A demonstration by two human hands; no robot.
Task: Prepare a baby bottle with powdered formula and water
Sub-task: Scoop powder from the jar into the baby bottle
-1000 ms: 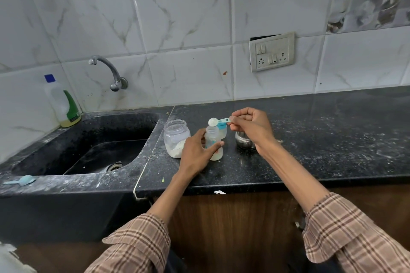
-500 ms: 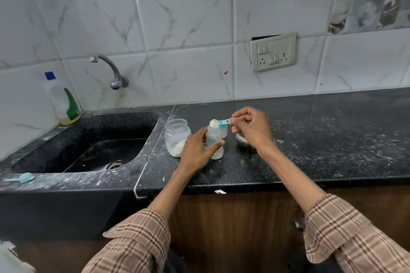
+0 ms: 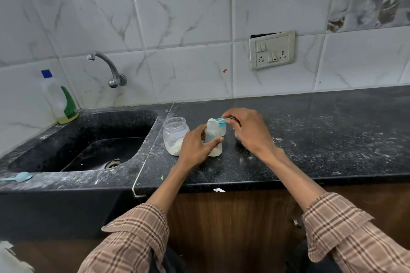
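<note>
The dark stone counter carries everything for this step, with the black sink to its left and loose white powder dusted across both. On the counter just beside the sink edge stands the open clear jar, a small heap of formula left in its bottom, and right beside that the baby bottle stands upright with its mouth uncovered. The left hand is clamped round the bottle's body, thumb across the front, which pins it to the counter. The right hand has its fingertips pinched together on the handle of the blue scoop, whose heaped bowl sits directly over the bottle's mouth, touching or very nearly so. To do this well, I judge the bowl should be centred on the narrow opening before it is tipped, then rolled slowly by the wrist so the mound slides in rather than over the rim; the powder already on the counter shows how easily it scatters. Keeping the left grip firm and low stops the light bottle from tilting under the scoop. A second blue scoop lies on the sink's front rim, well apart.
</note>
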